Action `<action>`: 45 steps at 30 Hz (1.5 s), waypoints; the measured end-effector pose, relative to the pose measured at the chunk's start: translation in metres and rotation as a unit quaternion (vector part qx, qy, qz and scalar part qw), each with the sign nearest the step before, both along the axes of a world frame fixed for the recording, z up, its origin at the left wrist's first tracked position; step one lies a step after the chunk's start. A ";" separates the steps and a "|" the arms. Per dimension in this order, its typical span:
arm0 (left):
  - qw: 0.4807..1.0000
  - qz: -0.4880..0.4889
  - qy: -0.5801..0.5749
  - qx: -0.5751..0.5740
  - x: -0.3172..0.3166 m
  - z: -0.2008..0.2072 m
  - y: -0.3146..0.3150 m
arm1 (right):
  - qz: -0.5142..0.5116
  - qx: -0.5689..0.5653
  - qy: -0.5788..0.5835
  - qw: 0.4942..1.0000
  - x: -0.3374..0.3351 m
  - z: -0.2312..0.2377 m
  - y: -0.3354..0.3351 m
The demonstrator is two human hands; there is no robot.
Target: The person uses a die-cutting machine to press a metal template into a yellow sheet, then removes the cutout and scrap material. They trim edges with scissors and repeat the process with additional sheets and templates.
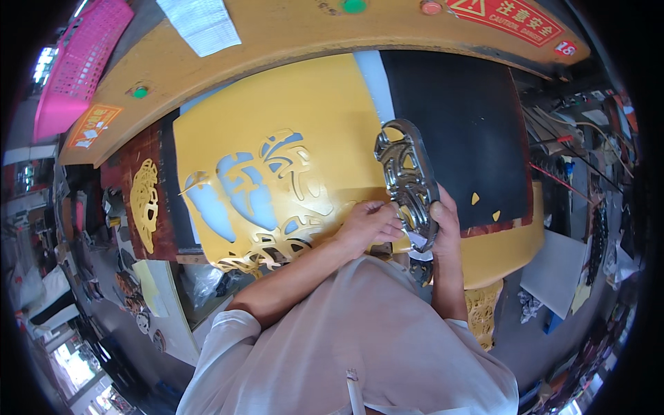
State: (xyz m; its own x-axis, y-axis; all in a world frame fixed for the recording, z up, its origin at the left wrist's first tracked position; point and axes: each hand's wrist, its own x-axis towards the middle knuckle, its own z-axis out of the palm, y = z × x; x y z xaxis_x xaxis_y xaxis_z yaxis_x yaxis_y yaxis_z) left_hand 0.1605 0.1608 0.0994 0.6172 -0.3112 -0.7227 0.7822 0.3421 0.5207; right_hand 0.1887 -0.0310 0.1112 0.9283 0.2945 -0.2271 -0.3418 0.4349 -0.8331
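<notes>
My right hand (446, 218) grips the lower right edge of a dark metal cutting die (427, 166), held tilted above the work surface. The die has an elongated outline and curved inner blades, with bits of yellow showing between them. My left hand (373, 226) is at the die's lower left side, fingers curled and pinched together; what they hold, if anything, is hidden. Under my left hand lies a yellow sheet (311, 97) with several patterned cut-outs at its left and near side. Pale blue shows through the larger holes.
A black board (456, 124) at the right carries small yellow scraps (475, 198). A yellow openwork cut piece (144, 200) lies at the far left. The machine's yellow beam (290, 38), with green and red buttons, spans the far side. A pink basket (83, 69) stands upper left.
</notes>
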 end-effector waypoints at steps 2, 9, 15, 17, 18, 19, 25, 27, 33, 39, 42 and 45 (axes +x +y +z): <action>1.000 0.002 0.007 0.013 0.002 0.000 -0.002 | -0.006 -0.013 -0.003 1.000 -0.001 0.001 0.002; 0.999 0.025 0.037 0.003 -0.001 -0.006 -0.001 | 0.012 -0.016 0.002 1.000 -0.001 -0.003 0.004; 0.998 0.021 0.056 0.015 0.002 -0.008 0.003 | 0.009 0.031 0.017 0.999 0.003 -0.005 0.008; 0.999 0.012 0.047 0.016 0.001 -0.007 0.004 | 0.005 0.032 0.020 0.999 0.004 -0.004 0.009; 0.999 0.017 0.032 0.016 0.000 -0.006 0.004 | 0.006 0.034 0.022 0.999 0.003 -0.003 0.009; 0.990 -0.014 -0.064 0.123 -0.002 -0.004 0.005 | 0.004 0.032 0.026 0.999 0.003 -0.003 0.010; 0.668 -0.078 -0.550 0.495 -0.014 0.006 0.018 | -0.016 0.055 0.057 0.997 -0.002 -0.009 0.010; 0.647 -0.100 -0.570 0.496 -0.015 0.008 0.022 | -0.020 0.075 0.070 0.995 -0.003 -0.012 0.010; 0.607 -0.096 -0.616 0.493 -0.014 0.005 0.024 | -0.029 0.087 0.073 0.993 -0.005 -0.014 0.012; 0.600 -0.098 -0.638 0.473 -0.007 0.005 0.027 | -0.028 0.091 0.080 0.992 -0.005 -0.016 0.011; 0.639 -0.155 -0.585 0.475 -0.006 0.009 0.025 | -0.019 0.081 0.076 0.994 -0.006 -0.016 0.010; 0.737 -0.198 -0.488 0.423 -0.014 0.016 0.028 | -0.019 0.076 0.077 0.994 -0.005 -0.014 0.011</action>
State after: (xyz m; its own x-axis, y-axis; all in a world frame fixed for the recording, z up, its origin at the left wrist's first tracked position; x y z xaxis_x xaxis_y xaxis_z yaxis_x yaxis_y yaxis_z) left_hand 0.1468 0.1892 0.1150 0.9536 -0.2992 -0.0343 -0.1544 -0.5835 0.7973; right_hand 0.1834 -0.0200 0.0974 0.8970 0.3018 -0.3229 -0.4411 0.5666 -0.6960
